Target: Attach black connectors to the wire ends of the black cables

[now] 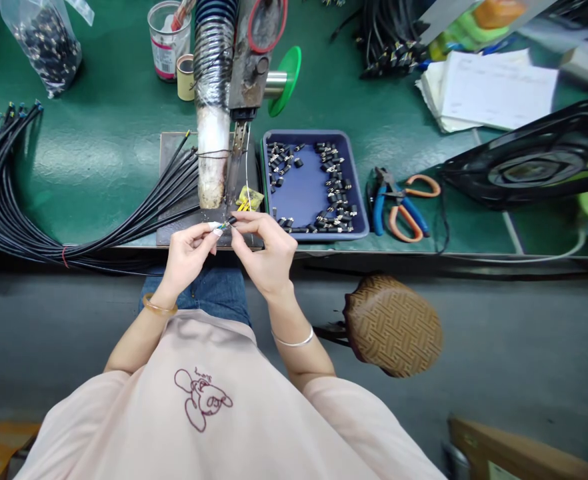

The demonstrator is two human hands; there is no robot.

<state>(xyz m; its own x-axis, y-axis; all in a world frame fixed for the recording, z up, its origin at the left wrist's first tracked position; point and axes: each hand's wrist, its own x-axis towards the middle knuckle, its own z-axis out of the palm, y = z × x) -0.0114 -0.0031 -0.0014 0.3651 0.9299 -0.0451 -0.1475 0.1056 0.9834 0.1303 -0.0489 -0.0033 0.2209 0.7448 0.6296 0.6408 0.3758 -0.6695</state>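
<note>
At the bench's front edge, below the soldering tool's tip (237,160), my two hands meet. My left hand (190,257) pinches a cable end with thin coloured wires, its fingertips wrapped in something white. Opposite it, my right hand (267,250) pinches a small black connector (232,220) against those wires. A bundle of black cables (99,243) lies to the left, some ends on a dark board (174,147). Right of the hands, a blue tray (299,193) holds many small black connectors. A yellow piece (249,199) lies just behind my fingers.
A taped hose (213,133) hangs over the board beside a solder spool (287,81). Pliers (381,200) and orange-handled scissors (407,223) lie right of the tray. Farther out are papers (499,90), a black fan-like object (529,163), a cup (167,50) and a stool (394,325).
</note>
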